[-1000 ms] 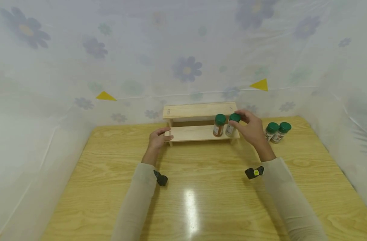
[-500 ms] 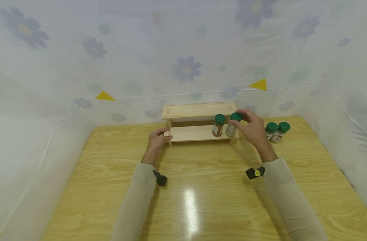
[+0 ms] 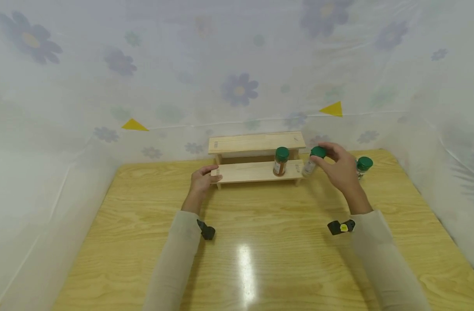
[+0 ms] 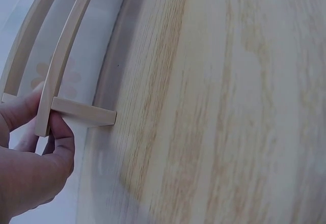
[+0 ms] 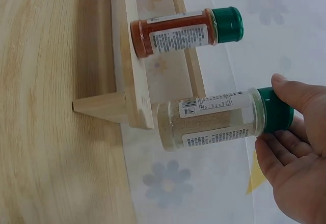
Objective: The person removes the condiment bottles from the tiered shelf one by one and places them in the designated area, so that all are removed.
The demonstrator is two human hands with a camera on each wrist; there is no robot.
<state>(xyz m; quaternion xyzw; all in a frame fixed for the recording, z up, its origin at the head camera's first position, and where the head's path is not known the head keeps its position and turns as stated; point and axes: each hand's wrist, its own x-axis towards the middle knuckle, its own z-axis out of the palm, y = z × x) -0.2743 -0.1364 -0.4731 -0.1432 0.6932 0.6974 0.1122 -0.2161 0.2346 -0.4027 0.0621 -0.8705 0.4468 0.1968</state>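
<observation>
A two-tier wooden rack (image 3: pixel 256 172) stands at the back of the table. My left hand (image 3: pixel 201 179) grips the left end of its lower board, thumb on top and fingers beneath, as the left wrist view also shows. By its green cap, my right hand (image 3: pixel 339 166) holds a spice jar (image 5: pixel 209 119) of pale powder, just off the rack's right end and slightly tilted. On the lower board, near the right end, a jar of red-brown spice (image 3: pixel 281 162) stands upright.
Right of my right hand, another green-capped jar (image 3: pixel 364 166) stands on the table (image 3: pixel 283 250), partly hidden by that hand. A flower-print plastic sheet (image 3: pixel 182 86) hangs behind and at both sides, with yellow triangles (image 3: pixel 332 109) on it.
My right hand has lifted the pale-powder jar off the lower board and moved it right, past the rack's end. It now covers more of the jars on the table. My left hand stays put.
</observation>
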